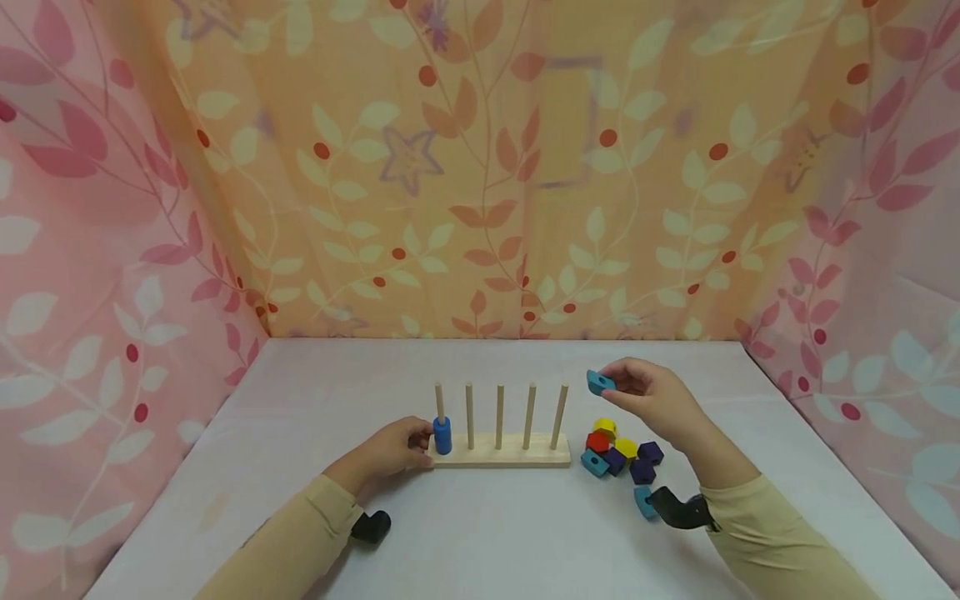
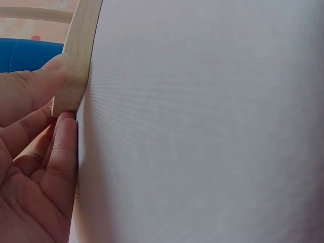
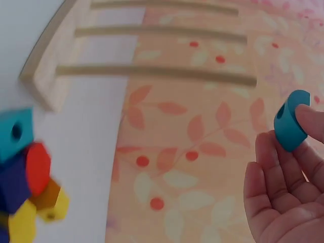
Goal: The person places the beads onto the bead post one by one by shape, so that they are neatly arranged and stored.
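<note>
1. We see the peg board (image 1: pixel 498 461) near the middle of the white surface (image 1: pixel 480 542), well apart from its left and right edges. A blue cylinder (image 1: pixel 442 437) sits around the leftmost peg (image 1: pixel 440 400); the other four are bare. We cannot tell whether the cylinder is one piece or several.
2. The left hand (image 1: pixel 393 444) pinches the board's left end, thumb against the wood and fingers beneath the end. Were this hold to slacken or tilt, we judge that the board could slide or tip under a sideways push.
3. The right hand (image 1: pixel 651 397) pinches a holed teal piece (image 1: pixel 600 382) between thumb and fingers, in the air beyond the board's right end. We judge that a slipping pinch could drop it onto the loose pile (image 1: pixel 597 442), and that its curved side could let it turn in the fingers.
4. A second teal piece (image 1: pixel 644 502) lies toward the surface's near edge, beside the black wrist mount (image 1: pixel 680 509). Whether they touch we cannot tell; a low forearm sweep could knock it away.
</note>
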{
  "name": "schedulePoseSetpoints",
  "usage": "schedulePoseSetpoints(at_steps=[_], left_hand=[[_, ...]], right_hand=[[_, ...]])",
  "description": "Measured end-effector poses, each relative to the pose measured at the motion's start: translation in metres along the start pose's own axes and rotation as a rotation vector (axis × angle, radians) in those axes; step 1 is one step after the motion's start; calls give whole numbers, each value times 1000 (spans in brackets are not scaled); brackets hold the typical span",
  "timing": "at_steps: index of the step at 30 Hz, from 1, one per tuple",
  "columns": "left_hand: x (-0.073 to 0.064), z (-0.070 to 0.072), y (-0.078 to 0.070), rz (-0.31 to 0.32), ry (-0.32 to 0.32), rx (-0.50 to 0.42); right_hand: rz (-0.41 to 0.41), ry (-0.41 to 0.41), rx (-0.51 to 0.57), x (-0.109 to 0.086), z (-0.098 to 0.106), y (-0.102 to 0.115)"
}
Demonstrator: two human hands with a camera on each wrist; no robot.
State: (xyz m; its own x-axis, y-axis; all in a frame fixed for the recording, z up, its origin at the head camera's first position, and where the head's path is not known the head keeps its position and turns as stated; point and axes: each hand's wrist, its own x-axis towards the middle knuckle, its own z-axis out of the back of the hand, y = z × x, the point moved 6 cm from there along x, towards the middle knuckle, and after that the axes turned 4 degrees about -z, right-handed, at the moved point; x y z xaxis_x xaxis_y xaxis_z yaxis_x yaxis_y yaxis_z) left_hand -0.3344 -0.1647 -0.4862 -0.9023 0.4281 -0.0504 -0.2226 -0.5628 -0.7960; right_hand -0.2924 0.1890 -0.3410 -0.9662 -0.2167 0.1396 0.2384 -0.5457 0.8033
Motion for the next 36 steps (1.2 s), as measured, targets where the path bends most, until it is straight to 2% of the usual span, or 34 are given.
schedulePoseSetpoints(at_steps=[6,14,22,26,31,36], left_hand=[[0,0,-1,0,-1,9],[-1,1,-2,-8,2,15],[-2,1,-3,11,5,7],[-1,2,-2,18,3,-2],[1,1,-2,8,2,-8],[1,1,-1,14,2,-6]], right_hand=[[67,29,81,14,-25,29],[114,86,143,30,-59,58],[169,105,134,41,-93,79],[162,59,109,46,-106,85],[135,-39,65,48,-114,90],[117,-53,64,47,-123,91]])
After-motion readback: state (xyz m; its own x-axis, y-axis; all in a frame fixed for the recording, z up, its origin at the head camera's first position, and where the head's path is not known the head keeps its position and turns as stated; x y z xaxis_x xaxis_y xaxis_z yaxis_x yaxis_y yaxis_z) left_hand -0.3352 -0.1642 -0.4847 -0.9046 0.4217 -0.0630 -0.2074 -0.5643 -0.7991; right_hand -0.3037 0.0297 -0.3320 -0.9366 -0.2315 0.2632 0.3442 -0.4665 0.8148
